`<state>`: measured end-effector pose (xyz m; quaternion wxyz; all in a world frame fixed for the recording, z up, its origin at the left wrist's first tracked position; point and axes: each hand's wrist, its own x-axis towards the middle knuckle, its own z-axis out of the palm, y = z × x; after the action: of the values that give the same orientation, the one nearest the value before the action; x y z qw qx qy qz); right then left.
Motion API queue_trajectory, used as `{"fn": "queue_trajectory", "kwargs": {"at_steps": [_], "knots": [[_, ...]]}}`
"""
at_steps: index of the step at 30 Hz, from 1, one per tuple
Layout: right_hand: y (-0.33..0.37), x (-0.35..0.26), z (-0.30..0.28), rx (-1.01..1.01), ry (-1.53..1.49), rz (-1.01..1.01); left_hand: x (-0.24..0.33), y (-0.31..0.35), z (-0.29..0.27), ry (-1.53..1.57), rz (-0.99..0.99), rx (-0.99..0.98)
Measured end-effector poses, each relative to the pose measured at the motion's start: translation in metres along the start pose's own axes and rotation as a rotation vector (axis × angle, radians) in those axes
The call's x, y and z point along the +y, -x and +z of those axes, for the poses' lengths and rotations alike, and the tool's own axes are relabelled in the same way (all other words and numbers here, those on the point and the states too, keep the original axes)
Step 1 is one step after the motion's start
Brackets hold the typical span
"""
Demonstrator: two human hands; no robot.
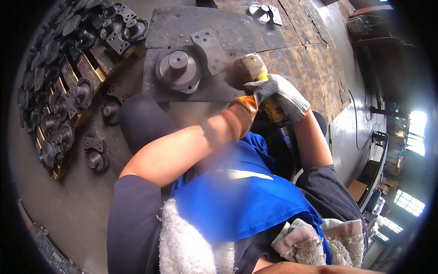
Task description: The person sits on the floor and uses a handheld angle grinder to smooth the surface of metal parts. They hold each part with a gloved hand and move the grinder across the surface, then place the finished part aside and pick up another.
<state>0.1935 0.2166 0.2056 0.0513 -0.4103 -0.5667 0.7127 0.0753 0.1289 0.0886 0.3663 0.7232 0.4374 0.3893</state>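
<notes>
A yellow angle grinder (pixel 272 111) is in both my hands, over the right side of the work surface. My left hand (pixel 260 95), in an orange and dark grey glove, closes around it near the head. Further to the right, my right hand (pixel 288 97) wears a white knit glove and wraps the body. The blurred grinder head is close to the lower right end of a flat steel plate with holes (pixel 207 45); whether they touch I cannot tell. Beside that plate lies a round metal flange (pixel 189 77) with a raised hub, on a dark metal sheet (pixel 159 27).
On the left, a wooden pallet (pixel 84 68) is heaped with similar flanged parts. Several more, including one flange (pixel 96 160), lie on the floor. Another small part (pixel 261 13) sits at the table's far end. A dark cable (pixel 356 123) hangs on the right.
</notes>
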Motion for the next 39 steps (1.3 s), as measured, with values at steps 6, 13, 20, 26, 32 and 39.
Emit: {"fn": "queue_trajectory", "kwargs": {"at_steps": [6,13,20,26,32,39], "knots": [[-0.031,-0.03,0.029,-0.069,0.376,-0.029,-0.051,0.006,0.018,0.301,-0.242,0.076],[-0.063,0.013,0.001,-0.13,0.786,-0.562,-0.047,0.006,0.011,0.128,-0.26,0.255],[-0.046,-0.018,0.016,-0.032,0.122,0.08,-0.025,-0.004,0.003,0.049,-0.305,0.149],[-0.078,-0.007,-0.001,-0.11,0.517,-0.237,-0.029,-0.01,-0.008,-0.283,-0.329,0.168],[-0.124,-0.001,-0.019,-0.175,0.559,-0.495,-0.063,-0.006,-0.029,-0.535,0.09,0.231],[-0.091,-0.026,0.013,-0.088,0.678,-0.189,-0.045,-0.008,-0.009,-0.382,-0.2,0.255]]}}
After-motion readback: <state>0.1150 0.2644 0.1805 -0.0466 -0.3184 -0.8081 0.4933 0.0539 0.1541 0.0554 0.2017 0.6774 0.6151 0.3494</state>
